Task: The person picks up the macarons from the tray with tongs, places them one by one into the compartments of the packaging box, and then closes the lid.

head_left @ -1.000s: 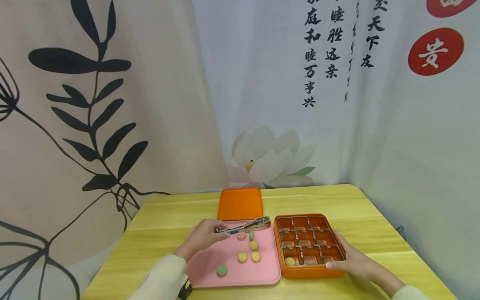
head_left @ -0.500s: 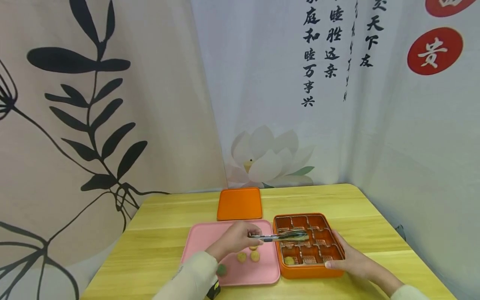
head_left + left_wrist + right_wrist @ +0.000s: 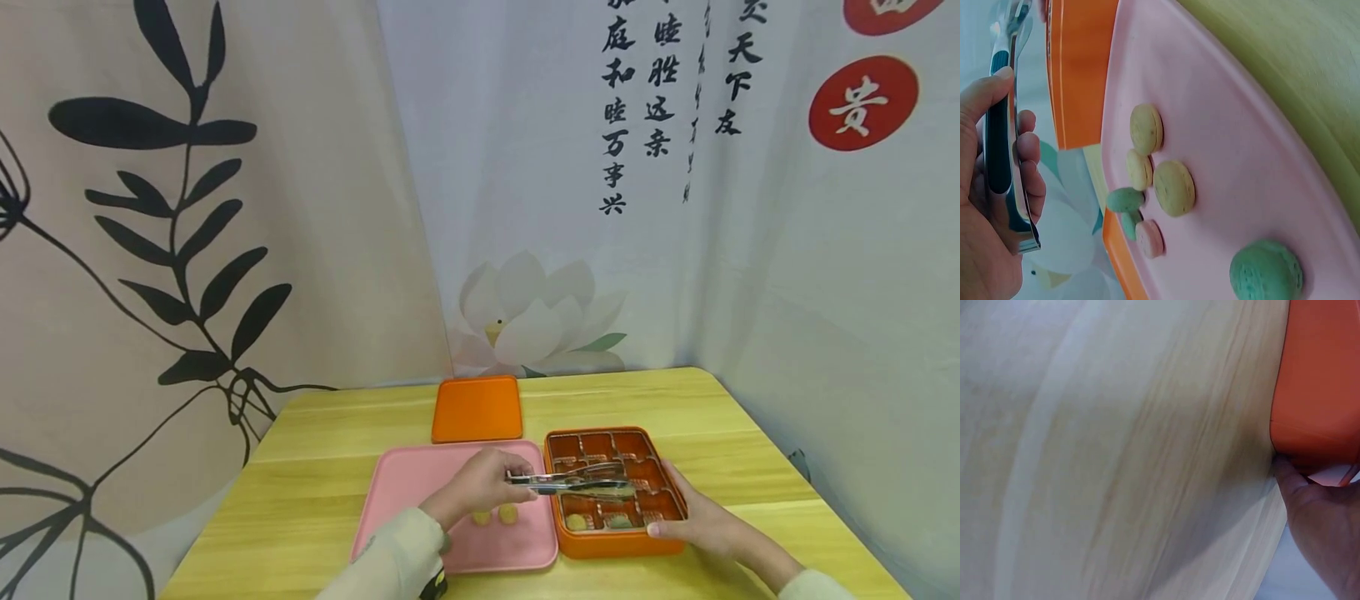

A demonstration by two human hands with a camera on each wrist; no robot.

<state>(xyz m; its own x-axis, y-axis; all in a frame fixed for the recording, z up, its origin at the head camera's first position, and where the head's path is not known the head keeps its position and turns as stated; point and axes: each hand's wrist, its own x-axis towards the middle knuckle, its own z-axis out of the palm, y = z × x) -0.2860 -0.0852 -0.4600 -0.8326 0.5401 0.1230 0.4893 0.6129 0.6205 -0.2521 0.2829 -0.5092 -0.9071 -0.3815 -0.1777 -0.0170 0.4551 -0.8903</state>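
Note:
My left hand (image 3: pixel 483 483) holds metal tongs (image 3: pixel 573 482) over the orange box (image 3: pixel 622 546), their arms spread apart. In the left wrist view, the thumb and fingers wrap the tongs' dark handle (image 3: pixel 999 150). The box is divided into compartments; a yellow macaron (image 3: pixel 576 522) lies in the front left one and a green macaron (image 3: pixel 618 521) in the front middle one. My right hand (image 3: pixel 701 517) grips the box at its front right corner, thumb on the front rim and fingers along the right side. Fingers are partly hidden in the right wrist view.
A pink tray (image 3: pixel 390 475) lies left of the box. On it are yellow macarons (image 3: pixel 1174 189), green macarons (image 3: pixel 1266 272) and a pink macaron (image 3: pixel 1149 239), partly behind the left arm in the head view. An orange lid (image 3: pixel 477 408) lies flat behind the tray.
The left hand has carried the tongs rightward from the tray to over the box. Their arms have spread, and a green macaron now lies in the front middle compartment. The right hand stays put.

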